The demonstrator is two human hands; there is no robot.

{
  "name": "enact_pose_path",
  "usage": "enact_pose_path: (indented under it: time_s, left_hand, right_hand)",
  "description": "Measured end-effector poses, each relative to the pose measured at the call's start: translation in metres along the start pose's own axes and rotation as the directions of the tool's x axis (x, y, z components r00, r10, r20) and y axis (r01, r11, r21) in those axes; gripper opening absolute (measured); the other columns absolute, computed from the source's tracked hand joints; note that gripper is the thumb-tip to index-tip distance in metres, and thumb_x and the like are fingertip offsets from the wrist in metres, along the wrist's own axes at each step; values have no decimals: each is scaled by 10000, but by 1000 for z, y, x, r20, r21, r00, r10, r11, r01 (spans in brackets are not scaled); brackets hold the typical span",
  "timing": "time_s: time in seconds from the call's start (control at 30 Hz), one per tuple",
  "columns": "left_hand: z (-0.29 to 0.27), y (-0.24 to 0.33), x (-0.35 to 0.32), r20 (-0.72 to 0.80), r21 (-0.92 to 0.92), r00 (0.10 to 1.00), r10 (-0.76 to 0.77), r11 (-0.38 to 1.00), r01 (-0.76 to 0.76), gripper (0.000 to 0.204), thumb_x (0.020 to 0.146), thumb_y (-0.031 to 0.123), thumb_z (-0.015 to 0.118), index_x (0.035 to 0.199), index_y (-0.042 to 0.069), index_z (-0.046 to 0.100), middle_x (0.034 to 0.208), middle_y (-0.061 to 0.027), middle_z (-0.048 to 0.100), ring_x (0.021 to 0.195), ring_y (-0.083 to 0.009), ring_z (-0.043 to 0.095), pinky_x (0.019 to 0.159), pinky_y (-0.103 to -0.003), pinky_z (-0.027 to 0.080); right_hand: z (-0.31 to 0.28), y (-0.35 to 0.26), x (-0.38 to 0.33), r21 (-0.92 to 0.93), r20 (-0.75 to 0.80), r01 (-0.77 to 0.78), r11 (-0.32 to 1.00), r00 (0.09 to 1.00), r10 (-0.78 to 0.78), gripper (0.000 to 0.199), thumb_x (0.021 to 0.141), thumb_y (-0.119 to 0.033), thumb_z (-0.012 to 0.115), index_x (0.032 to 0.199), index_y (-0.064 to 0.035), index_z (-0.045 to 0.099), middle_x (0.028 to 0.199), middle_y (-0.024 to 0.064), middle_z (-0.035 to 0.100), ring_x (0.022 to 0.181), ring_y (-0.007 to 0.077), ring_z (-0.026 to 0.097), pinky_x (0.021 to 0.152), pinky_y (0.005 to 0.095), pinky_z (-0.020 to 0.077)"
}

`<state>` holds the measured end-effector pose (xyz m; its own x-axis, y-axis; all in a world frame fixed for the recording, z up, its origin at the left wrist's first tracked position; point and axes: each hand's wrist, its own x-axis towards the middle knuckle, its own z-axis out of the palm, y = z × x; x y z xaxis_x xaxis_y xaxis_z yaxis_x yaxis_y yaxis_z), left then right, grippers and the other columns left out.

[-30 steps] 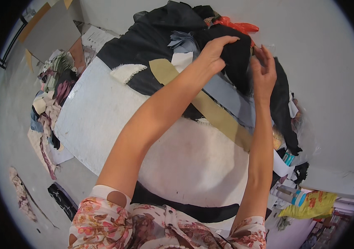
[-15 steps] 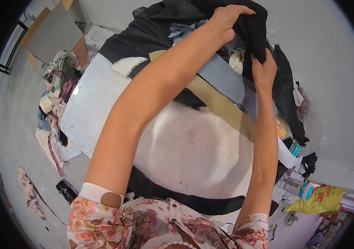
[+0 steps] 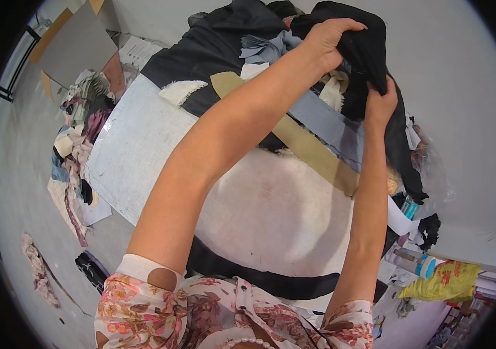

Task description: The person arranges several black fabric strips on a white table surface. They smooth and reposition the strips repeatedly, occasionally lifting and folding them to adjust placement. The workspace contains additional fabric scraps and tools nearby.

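Note:
Both my arms reach to the far right of the table, where a length of black cloth (image 3: 370, 49) is stretched between my hands. My left hand (image 3: 332, 41) is closed on its upper part, thumb pointing right. Lower and to the right, my right hand (image 3: 380, 104) pinches the cloth's lower edge. Beneath my arms lie an olive-tan fabric strip (image 3: 312, 152) and a blue-grey fabric piece (image 3: 329, 128). A crumpled off-white scrap (image 3: 334, 93) sits between my hands. Frayed white cloth (image 3: 183, 93) lies left of my left forearm.
The pale table (image 3: 265, 215) has a black fabric strip (image 3: 271, 285) along its near edge. Scrap fabric (image 3: 73, 157) is heaped at the left, near a cardboard box (image 3: 76, 46). At the right are a clear bottle with a blue cap (image 3: 414, 262) and a yellow bag (image 3: 443, 282).
Both hands have shifted slightly right and nearer with the black cloth still held. More of the blue-grey folded cloth and a white scrap beside my left forearm now shows.

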<state>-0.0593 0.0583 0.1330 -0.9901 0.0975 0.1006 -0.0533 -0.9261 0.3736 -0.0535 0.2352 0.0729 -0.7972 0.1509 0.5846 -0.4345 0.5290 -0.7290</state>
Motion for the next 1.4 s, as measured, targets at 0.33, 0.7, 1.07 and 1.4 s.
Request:
enact_pose_path:
  time_s: [0.33,0.7,1.07,1.4]
  left_hand:
    - [33,8,-18,-20,80,1000,-3,997,5,138,816,19,706,949,-17,704,988,-126,711,925,-228,690,902,-351,560]
    - [25,40,11,185,-75,981,-52,995,67,110,846,75,685,933,7,683,926,-91,719,846,-252,688,806,-397,572]
    - [95,52,-65,241,-71,970,-45,995,63,165,854,133,701,991,41,683,997,-92,723,962,-273,685,952,-542,497]
    - [14,26,-154,-13,-326,999,51,944,-53,228,901,32,613,1114,-47,634,1201,-162,651,1139,-305,610,1073,-449,442]
  right_hand:
    - [-4,11,-9,25,85,-13,1000,996,11,300,810,-152,773,1043,20,694,894,141,730,832,207,675,791,320,499]
    - [-64,-55,32,-293,-64,193,936,973,-221,287,761,-89,759,1029,-11,692,879,156,716,824,269,696,768,340,512]
    - [-113,-96,19,13,-23,183,983,983,-183,336,784,72,689,1107,-5,634,975,47,675,907,129,630,834,265,494]
    - [-169,-118,-57,-202,390,111,973,920,-24,413,737,44,668,1140,-24,603,983,64,673,946,171,634,874,288,476]
